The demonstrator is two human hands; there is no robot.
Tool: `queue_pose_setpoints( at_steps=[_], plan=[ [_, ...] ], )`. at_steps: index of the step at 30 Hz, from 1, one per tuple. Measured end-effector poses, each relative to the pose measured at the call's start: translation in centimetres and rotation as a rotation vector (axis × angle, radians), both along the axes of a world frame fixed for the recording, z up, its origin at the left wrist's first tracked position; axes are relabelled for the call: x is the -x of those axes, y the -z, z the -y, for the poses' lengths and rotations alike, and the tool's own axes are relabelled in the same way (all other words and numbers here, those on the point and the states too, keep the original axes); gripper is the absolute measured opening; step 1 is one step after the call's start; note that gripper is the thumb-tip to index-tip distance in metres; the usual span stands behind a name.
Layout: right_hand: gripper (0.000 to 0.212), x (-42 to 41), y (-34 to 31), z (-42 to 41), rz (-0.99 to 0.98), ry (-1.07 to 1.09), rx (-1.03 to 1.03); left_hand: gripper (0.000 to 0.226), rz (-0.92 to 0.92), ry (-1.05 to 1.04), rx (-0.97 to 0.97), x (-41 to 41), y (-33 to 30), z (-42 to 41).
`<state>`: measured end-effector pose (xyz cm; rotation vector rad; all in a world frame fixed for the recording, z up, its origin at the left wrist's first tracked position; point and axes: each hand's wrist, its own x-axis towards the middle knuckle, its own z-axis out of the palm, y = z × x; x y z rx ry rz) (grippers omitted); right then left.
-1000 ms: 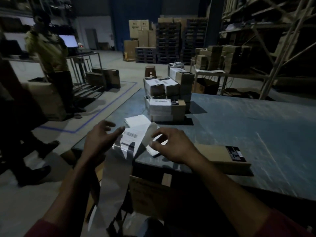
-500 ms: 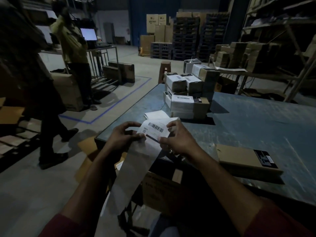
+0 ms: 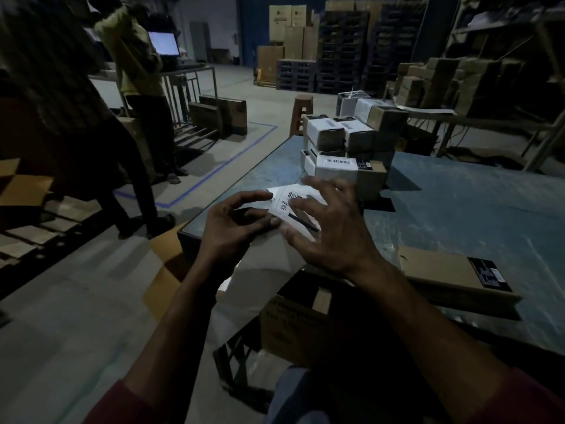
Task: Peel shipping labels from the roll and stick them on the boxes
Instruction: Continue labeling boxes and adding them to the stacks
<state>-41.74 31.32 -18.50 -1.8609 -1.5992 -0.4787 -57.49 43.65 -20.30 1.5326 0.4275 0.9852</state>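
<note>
A white shipping label (image 3: 289,201) with a barcode sits at the top of a long strip of backing paper (image 3: 263,270) that hangs down off the table's near-left corner. My left hand (image 3: 234,228) pinches the strip just below and left of the label. Over the label's right side hovers my right hand (image 3: 328,228), fingers spread, thumb and fingertips at the label's edge. A flat brown box (image 3: 443,270) with a black sticker lies on the table to the right. Behind the label is a stack of labelled boxes (image 3: 345,148).
The grey-blue table (image 3: 458,209) stretches right and back. An open carton (image 3: 293,319) stands under its near edge. One person (image 3: 134,62) stands at a desk with a lit monitor, another dark figure close at left. Pallets and shelving fill the back.
My right hand has let go of its pinch on the strip and spread its fingers over the label. The label end has tilted and risen slightly; the view has shifted closer.
</note>
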Motion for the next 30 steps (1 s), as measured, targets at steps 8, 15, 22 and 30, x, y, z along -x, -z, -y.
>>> queue_pose_setpoints(
  at_steps=[8, 15, 22, 30],
  plan=[
    [0.028, -1.1, 0.0, 0.2, -0.043, -0.073, 0.027, 0.027, -0.002, -0.125, -0.298, -1.5, -0.2, 0.4],
    [0.017, -1.6, 0.2, 0.5, -0.119, -0.031, -0.062, 0.019, -0.002, -0.14, -0.277, -2.6, -0.4, 0.6],
    [0.021, -2.0, -0.9, 1.4, -0.179, 0.003, -0.121, 0.026, 0.0, -0.114, -0.357, -2.8, -1.0, 1.2],
    [0.026, -1.9, -2.7, 2.5, -0.212, -0.123, -0.074, 0.017, -0.044, -0.217, -0.542, -3.5, 0.1, 0.1]
  ],
)
